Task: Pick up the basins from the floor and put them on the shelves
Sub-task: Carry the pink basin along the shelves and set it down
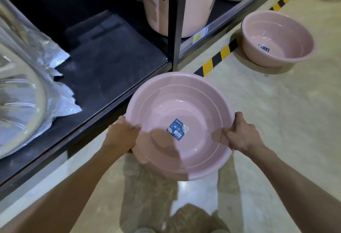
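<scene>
**Pink basin held up by the shelf**

Held off the floor, just in front of the dark bottom shelf [103,70]: one pink basin [181,127], blue sticker [177,129] inside. Gripped at the rim on both sides, left hand [122,134] and right hand [241,135], thumbs hooked over the edge, fingers curled under. Looked light, stiff and smooth, maybe a bit slippery. Best held at the rim, one hand each side. Sat on the floor well apart, by the striped tape [217,58]: a second pink basin [276,37].
</scene>
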